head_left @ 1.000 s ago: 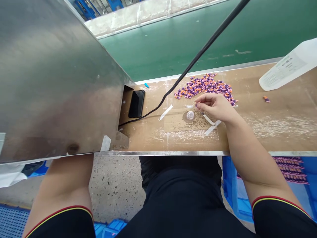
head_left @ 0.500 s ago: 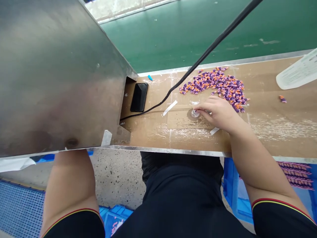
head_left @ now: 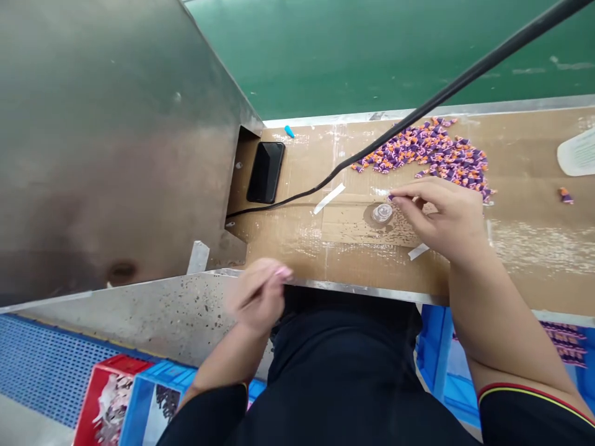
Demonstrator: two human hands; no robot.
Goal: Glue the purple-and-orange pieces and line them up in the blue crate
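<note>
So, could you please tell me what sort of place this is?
Probably a factory workshop, judging by the heap of small purple-and-orange pieces, the green surface resembling a conveyor belt, and the red crate of parts.

- We see a metal housing (head_left: 116,155) at our left.
- We have a black phone (head_left: 266,173) lying by its opening.
- Beyond the phone, we spot a small blue piece (head_left: 289,131).
- A black cable (head_left: 465,82) slants across our view.
- Further off, we face a green surface (head_left: 372,62).
- Low at our left, we see blue perforated matting (head_left: 46,359).
</note>
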